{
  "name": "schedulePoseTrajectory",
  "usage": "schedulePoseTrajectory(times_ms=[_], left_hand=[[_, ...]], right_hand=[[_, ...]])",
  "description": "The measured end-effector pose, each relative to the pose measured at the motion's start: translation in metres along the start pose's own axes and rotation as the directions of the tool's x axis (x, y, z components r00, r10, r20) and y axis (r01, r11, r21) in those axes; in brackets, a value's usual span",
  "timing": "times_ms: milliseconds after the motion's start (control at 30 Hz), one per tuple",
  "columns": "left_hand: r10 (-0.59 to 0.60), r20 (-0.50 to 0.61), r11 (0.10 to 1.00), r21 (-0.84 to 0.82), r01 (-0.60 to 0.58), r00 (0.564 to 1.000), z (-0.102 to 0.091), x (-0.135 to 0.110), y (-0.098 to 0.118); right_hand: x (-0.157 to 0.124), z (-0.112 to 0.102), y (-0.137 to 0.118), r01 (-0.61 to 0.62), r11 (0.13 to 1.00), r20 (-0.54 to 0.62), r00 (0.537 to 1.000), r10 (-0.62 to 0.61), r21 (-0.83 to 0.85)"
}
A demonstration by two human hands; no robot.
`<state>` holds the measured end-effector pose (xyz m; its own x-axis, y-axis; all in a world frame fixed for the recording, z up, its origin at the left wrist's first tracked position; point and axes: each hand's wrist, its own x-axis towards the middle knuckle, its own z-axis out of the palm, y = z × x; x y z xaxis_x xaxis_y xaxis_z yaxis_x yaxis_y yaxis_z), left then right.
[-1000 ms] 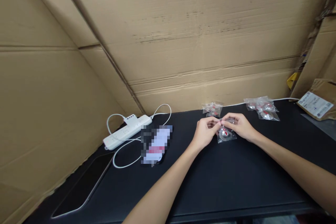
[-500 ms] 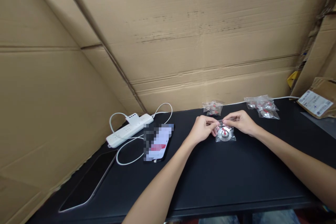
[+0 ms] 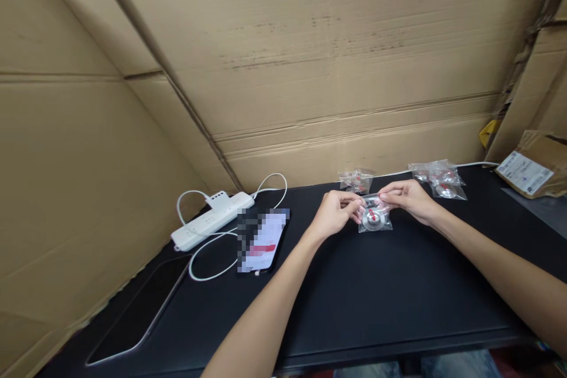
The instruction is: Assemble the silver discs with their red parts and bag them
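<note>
- Okay, clear packet [image 3: 372,220] between left hand [image 3: 334,212] and right hand [image 3: 411,201], both pinching its upper edge
- other packets [image 3: 447,189] behind, by cardboard wall [image 3: 283,100]
- phone [image 3: 266,239], power strip [image 3: 215,221] on counter [image 3: 376,295], leftward

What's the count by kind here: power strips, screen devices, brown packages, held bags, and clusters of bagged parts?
Power strip: 1
Screen devices, lit device and dark device: 2
Brown package: 1
Held clear bag: 1
Bagged-part clusters, left cluster and right cluster: 2
Total: 7

Bare forearms [image 3: 261,307]; bare left hand [image 3: 335,212] and right hand [image 3: 410,201] with slender fingers [image 3: 353,207]; mottled blue-grey legwear [image 3: 460,364]
</note>
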<state>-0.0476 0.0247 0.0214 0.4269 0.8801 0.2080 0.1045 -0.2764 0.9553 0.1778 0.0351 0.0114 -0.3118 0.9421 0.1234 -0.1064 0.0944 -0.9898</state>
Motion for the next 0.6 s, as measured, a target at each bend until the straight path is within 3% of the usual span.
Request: schedulePoseTrajectory(times_ms=[200, 400, 600], left_hand=[[0.0, -0.084, 0.998, -0.057, -0.005, 0.996, -0.001, 0.001, 0.002], [0.006, -0.149, 0.991, -0.133, -0.026, 0.989, 0.002, 0.0, 0.008], [-0.036, -0.1, 0.959, -0.284, 0.006, 0.994, 0.004, -0.002, 0.011]], right_hand=[[-0.002, 0.006, -0.001, 0.025, 0.995, -0.057, 0.998, -0.019, 0.097], [-0.008, 0.018, 0.001, -0.062, 0.996, 0.134, 0.99, 0.053, 0.061], [-0.006, 0.016, -0.001, -0.081, 0.992, 0.087, 0.994, 0.073, 0.097]])
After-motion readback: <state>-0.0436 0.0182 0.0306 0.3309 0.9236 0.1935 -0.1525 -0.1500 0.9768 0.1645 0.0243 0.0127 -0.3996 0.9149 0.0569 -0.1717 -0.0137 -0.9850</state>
